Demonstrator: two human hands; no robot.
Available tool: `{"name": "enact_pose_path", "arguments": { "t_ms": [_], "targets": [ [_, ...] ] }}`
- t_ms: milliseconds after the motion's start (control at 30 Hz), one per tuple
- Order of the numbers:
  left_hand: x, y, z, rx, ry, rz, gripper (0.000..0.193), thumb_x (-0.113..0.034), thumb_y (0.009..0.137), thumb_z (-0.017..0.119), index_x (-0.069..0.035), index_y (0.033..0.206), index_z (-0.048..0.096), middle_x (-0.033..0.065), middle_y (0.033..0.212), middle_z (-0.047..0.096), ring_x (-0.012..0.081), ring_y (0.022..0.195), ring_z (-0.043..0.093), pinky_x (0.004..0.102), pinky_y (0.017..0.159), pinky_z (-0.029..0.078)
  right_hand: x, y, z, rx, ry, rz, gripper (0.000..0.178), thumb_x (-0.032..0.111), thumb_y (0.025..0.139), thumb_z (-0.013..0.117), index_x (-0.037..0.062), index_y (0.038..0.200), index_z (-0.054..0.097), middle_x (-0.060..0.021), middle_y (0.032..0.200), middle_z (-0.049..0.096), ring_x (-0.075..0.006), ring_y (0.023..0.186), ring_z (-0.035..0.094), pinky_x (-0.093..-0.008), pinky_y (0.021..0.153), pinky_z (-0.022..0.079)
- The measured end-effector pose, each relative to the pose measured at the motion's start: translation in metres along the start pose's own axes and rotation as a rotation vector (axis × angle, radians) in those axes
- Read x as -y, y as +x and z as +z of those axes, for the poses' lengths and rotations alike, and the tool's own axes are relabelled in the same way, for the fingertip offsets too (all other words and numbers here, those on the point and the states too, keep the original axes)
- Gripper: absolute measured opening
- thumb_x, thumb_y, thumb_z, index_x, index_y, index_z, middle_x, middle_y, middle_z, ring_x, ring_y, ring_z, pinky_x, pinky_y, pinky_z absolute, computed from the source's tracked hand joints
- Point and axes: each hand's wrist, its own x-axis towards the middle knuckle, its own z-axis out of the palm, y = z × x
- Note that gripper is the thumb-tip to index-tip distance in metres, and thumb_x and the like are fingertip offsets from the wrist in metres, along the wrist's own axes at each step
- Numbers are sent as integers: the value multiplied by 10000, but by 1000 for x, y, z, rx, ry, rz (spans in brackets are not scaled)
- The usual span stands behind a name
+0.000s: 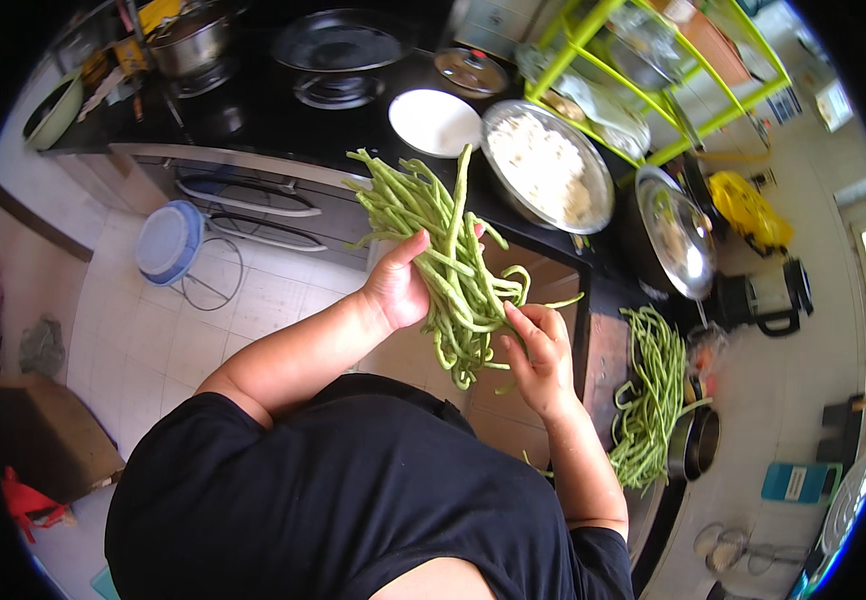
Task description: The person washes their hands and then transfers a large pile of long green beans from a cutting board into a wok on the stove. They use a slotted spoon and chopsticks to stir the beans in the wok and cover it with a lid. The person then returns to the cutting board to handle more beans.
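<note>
A thick bundle of long green beans (443, 240) hangs in front of me, above the floor beside the counter. My left hand (400, 285) is wrapped round the middle of the bundle, its thumb on top and most of its fingers hidden behind the beans. At the bundle's lower right end, my right hand (540, 350) pinches bean ends between thumb and fingers. A second heap of long green beans (650, 390) lies on the counter to the right of my right forearm.
On the counter stand a white bowl (435, 122), a metal basin of white food (590, 195), a wok (338, 40) and a tilted metal pan (675, 235). A green rack (668, 100) rises behind. A blue stool (169, 243) stands on the floor at left; a cardboard box (48, 435) sits nearer.
</note>
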Motion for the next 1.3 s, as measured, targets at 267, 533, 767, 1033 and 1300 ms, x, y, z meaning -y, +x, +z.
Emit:
{"name": "enact_pose_path", "arguments": {
  "t_ms": [267,533,767,1033,1300],
  "targets": [
    [-121,-54,-15,-70,143,366,738,-311,701,761,-97,1304,393,55,1225,494,243,1162,453,423,1037,339,50,79,58,-70,604,-140,76,34,818,546,-17,866,577,-109,757,587,-232,696,565,-296,607,445],
    [-172,-64,-8,8,283,582,847,-153,687,765,-182,1384,286,93,1219,481,252,1172,445,439,1022,367,57,148,162,871,1907,649,904,758,766,337,54,1334,325,-178,1268,450,-305,1112,508,-419,884,451],
    [-168,-20,-16,172,453,452,1061,-566,589,761,-136,1409,244,80,1188,516,256,1171,454,419,1036,339,36,205,173,132,2166,656,936,795,665,454,137,1326,372,-82,1296,458,-238,1189,440,-429,1018,345],
    [-196,75,-21,238,326,228,882,-538,648,732,-54,1303,393,85,1140,568,222,1130,511,392,989,415,-36,293,123,57,2005,417,804,604,727,618,90,1308,405,-126,1245,487,-347,1103,485,-505,969,403],
    [-211,158,-49,330,272,201,724,-454,749,693,-91,1310,414,117,1186,545,281,1211,440,438,1022,378,-118,346,115,22,1904,560,623,404,779,640,18,1234,461,-157,1081,570,-306,1003,561,-454,906,462]
  ]
}}
